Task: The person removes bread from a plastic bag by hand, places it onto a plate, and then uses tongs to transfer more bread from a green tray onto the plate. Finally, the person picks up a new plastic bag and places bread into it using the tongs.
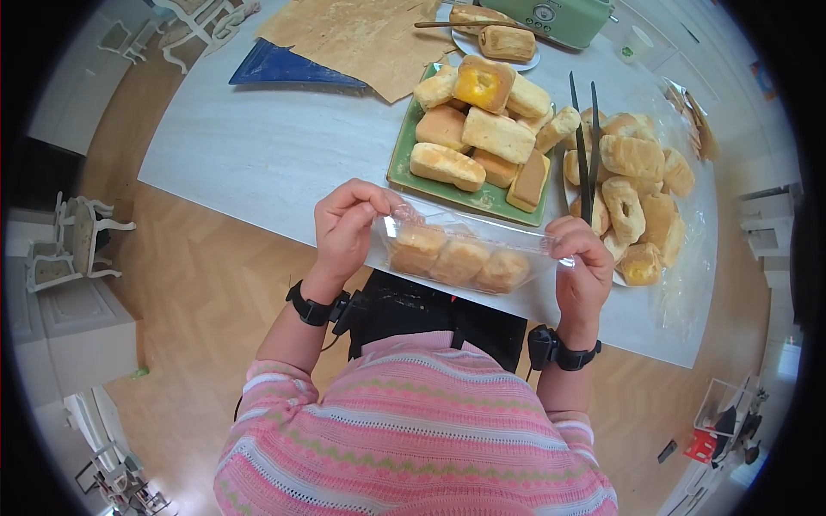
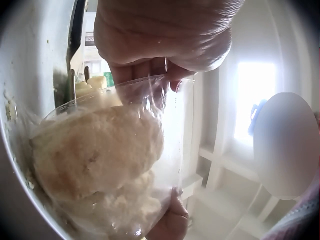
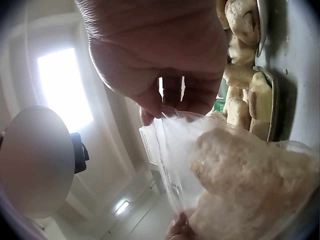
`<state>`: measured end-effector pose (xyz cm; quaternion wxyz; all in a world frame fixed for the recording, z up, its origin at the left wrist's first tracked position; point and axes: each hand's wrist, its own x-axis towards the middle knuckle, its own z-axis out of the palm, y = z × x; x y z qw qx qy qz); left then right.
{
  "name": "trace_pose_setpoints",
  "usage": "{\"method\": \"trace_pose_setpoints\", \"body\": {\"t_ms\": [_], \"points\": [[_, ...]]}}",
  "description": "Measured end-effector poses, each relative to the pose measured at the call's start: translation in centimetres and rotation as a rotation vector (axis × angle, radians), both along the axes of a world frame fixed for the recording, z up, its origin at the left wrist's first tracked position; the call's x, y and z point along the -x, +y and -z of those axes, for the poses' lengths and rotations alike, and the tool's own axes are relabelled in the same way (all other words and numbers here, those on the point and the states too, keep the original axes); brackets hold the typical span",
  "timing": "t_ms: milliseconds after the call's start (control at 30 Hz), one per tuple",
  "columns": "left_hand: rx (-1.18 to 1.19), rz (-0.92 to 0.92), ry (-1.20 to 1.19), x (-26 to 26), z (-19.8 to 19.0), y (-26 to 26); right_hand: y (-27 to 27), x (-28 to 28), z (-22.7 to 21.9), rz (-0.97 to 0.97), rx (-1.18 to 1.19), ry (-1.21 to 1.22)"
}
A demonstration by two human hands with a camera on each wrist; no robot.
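Note:
A clear plastic bag (image 1: 462, 258) with three bread rolls in a row lies at the table's front edge in the head view. My left hand (image 1: 348, 225) pinches its left upper corner between thumb and fingers; my right hand (image 1: 582, 262) pinches the right one. The bag's edge is stretched between them. In the left wrist view, a roll (image 2: 95, 150) shows through the film below the left hand (image 2: 165, 35). The right wrist view has the right hand (image 3: 160, 60) gripping the film's edge, with rolls (image 3: 240, 165) inside beside it.
Behind the bag stands a green tray (image 1: 402, 168) piled with rolls. To its right, black tongs (image 1: 583, 146) lie over a plate of more rolls (image 1: 632, 157). Brown paper (image 1: 353, 43), a blue bag (image 1: 292, 69), a small plate (image 1: 535, 60) and a green toaster (image 1: 559, 19) are farther back.

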<state>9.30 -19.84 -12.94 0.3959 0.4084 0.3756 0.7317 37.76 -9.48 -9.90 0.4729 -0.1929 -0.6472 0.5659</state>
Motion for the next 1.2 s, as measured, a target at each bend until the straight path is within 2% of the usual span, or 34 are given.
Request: {"method": "trace_pose_setpoints", "body": {"t_ms": [67, 167, 233, 267, 333, 367, 467, 500, 533, 600, 667, 733, 800, 833, 1000, 1067, 1133, 1200], "points": [[0.011, 0.026, -0.062, 0.1, -0.1, 0.2, 0.0, 0.0, -0.2, 0.007, -0.024, -0.016], [0.057, 0.055, 0.01, -0.3, -1.0, 0.6, 0.1, -0.3, -0.6, 0.001, -0.059, -0.062], [0.168, -0.066, 0.183, -1.0, -1.3, 0.8, 0.0, -0.6, -0.9, 0.036, -0.075, -0.146], [0.169, -0.065, 0.183, -1.1, -1.1, 0.8, 0.0, -0.5, -1.0, 0.036, -0.073, -0.147], [0.113, -0.091, 0.118, -1.1, -0.7, 1.2, 0.0, -0.4, -1.4, 0.093, 0.092, 0.013], [0.112, -0.092, 0.119, -1.1, -0.6, 1.3, -0.1, -0.3, -1.9, 0.093, 0.091, 0.013], [0.01, -0.09, 0.098, -1.4, -0.4, 1.1, -1.0, 0.4, -5.1, 0.276, -0.159, -0.187], [-0.028, -0.089, 0.127, -1.5, -0.2, 1.0, -2.3, 1.5, -7.2, 0.356, -0.343, -0.428], [-0.065, -0.087, 0.156, -1.6, -0.1, 0.9, -2.8, 3.0, -8.4, 0.353, -0.342, -0.427], [-0.111, -0.064, 0.219, -1.8, -0.5, 0.8, -3.6, 5.5, -9.6, 0.274, -0.79, -0.717], [-0.161, -0.038, 0.281, -1.6, -1.0, 0.7, -3.8, 7.8, -8.9, 0.246, -0.787, -0.756], [-0.192, 0.033, 0.448, -1.0, -1.5, 0.4, -3.5, 8.6, -8.1, 0.215, -0.789, -0.791], [-0.187, 0.006, 0.499, -0.3, -1.5, 0.1, -3.1, 8.1, -7.4, 0.119, -0.727, -0.949], [-0.188, 0.0, 0.446, 0.3, -1.2, -0.1, -3.0, 8.1, -7.3, 0.189, -0.726, -0.925], [-0.14, 0.023, 0.25, 2.2, -0.1, -0.3, -2.6, 7.2, -7.5, 0.204, -0.634, -0.939], [0.0, 0.101, -0.04, 2.1, -1.3, 0.1, -2.5, 7.4, -7.5, 0.188, -0.613, -0.914], [0.039, 0.14, -0.024, 3.0, -1.7, 0.7, -2.4, 8.0, -7.7, 0.179, -0.589, -0.904], [0.105, 0.385, 0.389, 4.2, -0.9, 0.8, -2.3, 8.4, -7.8, 0.17, -0.565, -0.893]]}}
